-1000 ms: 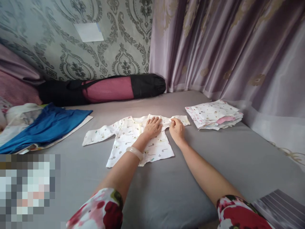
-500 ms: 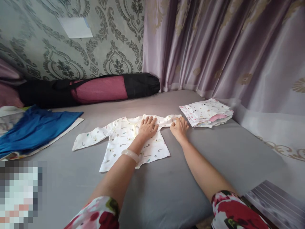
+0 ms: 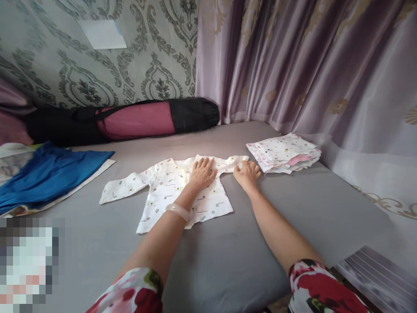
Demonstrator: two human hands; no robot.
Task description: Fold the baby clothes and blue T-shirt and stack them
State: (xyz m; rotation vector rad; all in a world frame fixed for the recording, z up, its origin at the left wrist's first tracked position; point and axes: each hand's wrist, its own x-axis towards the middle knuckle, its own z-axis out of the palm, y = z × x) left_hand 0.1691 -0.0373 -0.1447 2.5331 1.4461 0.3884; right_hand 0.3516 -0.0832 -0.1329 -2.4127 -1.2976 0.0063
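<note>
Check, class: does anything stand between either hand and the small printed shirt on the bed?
Nothing visible does. The left hand lies flat on the front of the shirt, and the right hand is at the end of one sleeve. The folded pile sits off to the side, not between shirt and hands.

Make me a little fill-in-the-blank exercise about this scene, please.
The left hand lies flat on a printed shirt whose background colour is ____.
In the picture, the folded stack lies near the right hand, to the ____ of the shirt.
The bangle is worn on the ____ arm.
The large plain cloth near the picture's left edge is ____.

Missing words: white; right; left; blue.
</note>
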